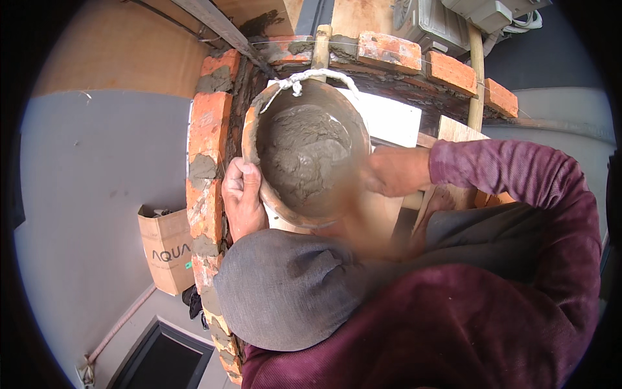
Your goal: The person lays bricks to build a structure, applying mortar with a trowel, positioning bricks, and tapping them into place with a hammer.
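Observation:
A round bucket (pixel 250 133) with a clay-smeared rim stands in front of me, tilted slightly, with wet grey mortar (pixel 304 149) inside. A white rope handle (pixel 337 76) lies over its far rim. My left hand (pixel 243 198) is closed on the bucket's left rim, fingers curled over the edge. At the right side of the bucket, my right hand (pixel 396 171) is closed in a fist. A tan, motion-smeared shape (pixel 359 217) lies just below that fist; whether the hand holds it, and what it is, I cannot make out.
A mortared brick wall (pixel 209 123) runs along my left, and another with loose-set bricks (pixel 389 52) crosses ahead under a taut string. Wooden posts (pixel 476 78) rise there. A white board (pixel 392 118) lies beyond the bucket. Below left sits a cardboard box (pixel 167 249).

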`<state>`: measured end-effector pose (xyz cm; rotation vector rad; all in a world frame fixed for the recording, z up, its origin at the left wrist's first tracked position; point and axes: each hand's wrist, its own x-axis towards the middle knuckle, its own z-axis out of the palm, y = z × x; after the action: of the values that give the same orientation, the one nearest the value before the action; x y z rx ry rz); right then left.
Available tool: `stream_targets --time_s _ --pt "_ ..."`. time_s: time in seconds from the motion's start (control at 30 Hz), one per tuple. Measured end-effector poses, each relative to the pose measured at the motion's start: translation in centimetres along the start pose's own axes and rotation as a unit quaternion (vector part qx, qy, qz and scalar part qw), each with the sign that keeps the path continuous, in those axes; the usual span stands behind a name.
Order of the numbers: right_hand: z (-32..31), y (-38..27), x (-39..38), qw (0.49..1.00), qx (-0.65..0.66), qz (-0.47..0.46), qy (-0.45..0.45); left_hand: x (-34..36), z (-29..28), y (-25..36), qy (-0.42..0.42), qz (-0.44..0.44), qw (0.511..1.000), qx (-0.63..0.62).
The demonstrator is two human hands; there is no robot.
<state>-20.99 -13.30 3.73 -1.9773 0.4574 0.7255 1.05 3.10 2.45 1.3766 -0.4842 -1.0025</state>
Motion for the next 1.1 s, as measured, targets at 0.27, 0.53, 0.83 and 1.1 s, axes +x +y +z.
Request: stream_targets --time_s 0.27,0.53,0.83,1.1 --pt "2.8 1.5 3.7 0.987 0.100 -0.101 -0.072 -0.7 -1.7 -0.4 0.038 0.005 0.999 0.032" --pt "-4.8 -0.1 -1.6 0.977 0.160 -0.009 -0.138 -0.9 -3.3 -0.6 0.159 -0.038 0.985 -0.047" --pt "-12.1 0.7 -5.6 0.964 0.253 0.022 -0.075 -1.3 -7.2 -2.0 0.084 -0.023 0.993 -0.079" --pt "-20.1 4.6 2.4 0.983 0.035 0.111 0.141 -1.6 -8.9 -2.4 0.082 -0.039 0.992 -0.089"
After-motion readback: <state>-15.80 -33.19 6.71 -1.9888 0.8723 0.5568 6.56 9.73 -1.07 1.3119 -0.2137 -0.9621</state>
